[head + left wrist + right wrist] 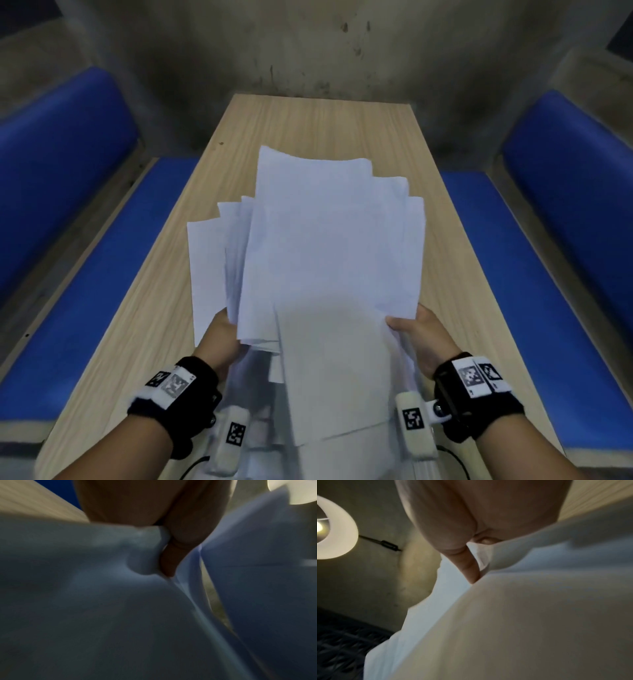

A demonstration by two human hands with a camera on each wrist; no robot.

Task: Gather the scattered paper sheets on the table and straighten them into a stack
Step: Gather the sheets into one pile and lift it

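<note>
I am gripping the loose, uneven paper sheets (pixel 329 260) over the bench (pixel 308 120), my left hand (pixel 222 337) clamped on their left edge and my right hand (pixel 423 337) pinching the right edge.

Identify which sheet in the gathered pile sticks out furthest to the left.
The lowest-lying sheet beside the left hand: its left edge and corner jut past all the other paper sheets, which overlap closer together.
</note>
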